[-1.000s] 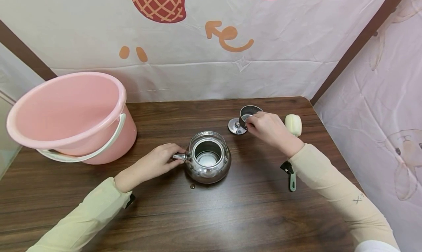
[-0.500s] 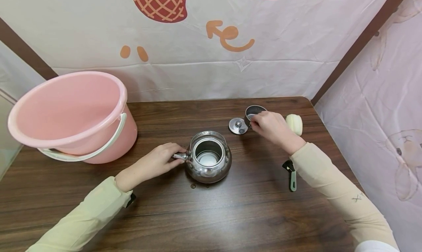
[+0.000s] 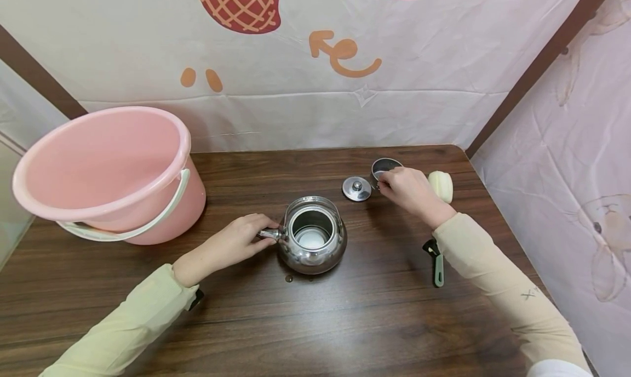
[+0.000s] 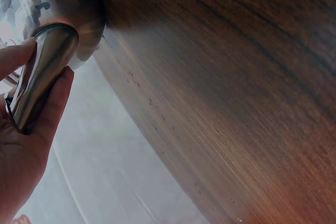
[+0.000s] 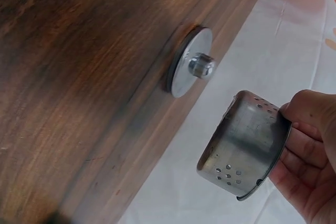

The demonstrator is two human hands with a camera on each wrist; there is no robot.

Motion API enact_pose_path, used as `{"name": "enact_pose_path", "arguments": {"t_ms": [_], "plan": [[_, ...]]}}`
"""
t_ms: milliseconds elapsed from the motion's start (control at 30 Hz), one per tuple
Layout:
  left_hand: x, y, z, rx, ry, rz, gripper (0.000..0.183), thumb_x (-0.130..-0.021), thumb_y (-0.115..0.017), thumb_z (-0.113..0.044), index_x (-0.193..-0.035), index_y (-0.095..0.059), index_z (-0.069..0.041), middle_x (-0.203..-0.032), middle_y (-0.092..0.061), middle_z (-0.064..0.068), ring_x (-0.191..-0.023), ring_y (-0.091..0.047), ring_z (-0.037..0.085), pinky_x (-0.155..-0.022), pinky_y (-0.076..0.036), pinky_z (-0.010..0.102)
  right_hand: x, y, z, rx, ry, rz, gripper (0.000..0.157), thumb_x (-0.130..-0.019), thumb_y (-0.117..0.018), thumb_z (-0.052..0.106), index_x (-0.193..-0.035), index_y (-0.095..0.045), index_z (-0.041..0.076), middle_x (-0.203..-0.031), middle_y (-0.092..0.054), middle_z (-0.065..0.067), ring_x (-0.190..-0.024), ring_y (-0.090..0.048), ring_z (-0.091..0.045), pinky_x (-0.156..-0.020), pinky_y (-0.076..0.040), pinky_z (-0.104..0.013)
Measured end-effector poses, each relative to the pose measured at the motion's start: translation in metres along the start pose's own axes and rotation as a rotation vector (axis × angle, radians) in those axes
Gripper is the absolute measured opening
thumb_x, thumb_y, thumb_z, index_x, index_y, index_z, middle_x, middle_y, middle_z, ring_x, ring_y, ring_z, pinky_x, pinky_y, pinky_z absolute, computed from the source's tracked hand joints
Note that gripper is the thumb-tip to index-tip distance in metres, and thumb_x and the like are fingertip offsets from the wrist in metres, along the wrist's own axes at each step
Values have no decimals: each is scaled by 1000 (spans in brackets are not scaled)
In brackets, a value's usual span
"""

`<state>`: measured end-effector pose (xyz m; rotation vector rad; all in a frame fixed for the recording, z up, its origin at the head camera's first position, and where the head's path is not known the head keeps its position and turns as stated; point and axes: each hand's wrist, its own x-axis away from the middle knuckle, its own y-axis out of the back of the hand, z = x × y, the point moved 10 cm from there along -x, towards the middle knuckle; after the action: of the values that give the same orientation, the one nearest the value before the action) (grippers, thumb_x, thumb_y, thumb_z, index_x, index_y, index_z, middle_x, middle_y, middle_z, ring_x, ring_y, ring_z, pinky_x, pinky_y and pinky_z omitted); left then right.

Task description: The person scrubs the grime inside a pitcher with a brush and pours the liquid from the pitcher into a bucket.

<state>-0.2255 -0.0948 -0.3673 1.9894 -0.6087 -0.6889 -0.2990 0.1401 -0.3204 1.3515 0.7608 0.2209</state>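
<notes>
A shiny steel teapot (image 3: 315, 263) stands uncovered at mid-table, with its hoop handle raised and a pale round patch visible inside. My left hand (image 3: 236, 243) holds it by the short spout (image 4: 46, 69), thumb on one side and fingers on the other. At the back right, my right hand (image 3: 411, 192) pinches the rim of a steel tea strainer (image 5: 247, 142), a cup with small holes in its wall. The strainer is tilted and hangs close to the tabletop. Just left of it lies the round lid (image 3: 356, 189), knob up.
A large pink bucket (image 3: 194, 201) with a white handle fills the back left. Beyond the right hand lies a pale yellow-green rounded object (image 3: 441, 186). A green-handled tool (image 3: 438, 272) with a black end lies beside the right sleeve. Water drops (image 3: 288, 278) dot the table before the teapot.
My right hand has shifted the strainer a little to the right, away from the lid, which now shows whole. The left hand and the teapot have stayed in place.
</notes>
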Motion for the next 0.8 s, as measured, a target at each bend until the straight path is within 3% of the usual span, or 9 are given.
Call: {"name": "enact_pose_path", "arguments": {"t_ms": [800], "plan": [[1,-1,2,-3,-2,-10,20,-81,-68,-9,-99,-63,-2,-96,-64,7,-91,-61,20,-80,-50,36,6,-29,-28,5,-94,109,19,-82,-61,8,-64,-56,11,-51,-44,2,-47,-40,-15,-43,-35,-31]]}}
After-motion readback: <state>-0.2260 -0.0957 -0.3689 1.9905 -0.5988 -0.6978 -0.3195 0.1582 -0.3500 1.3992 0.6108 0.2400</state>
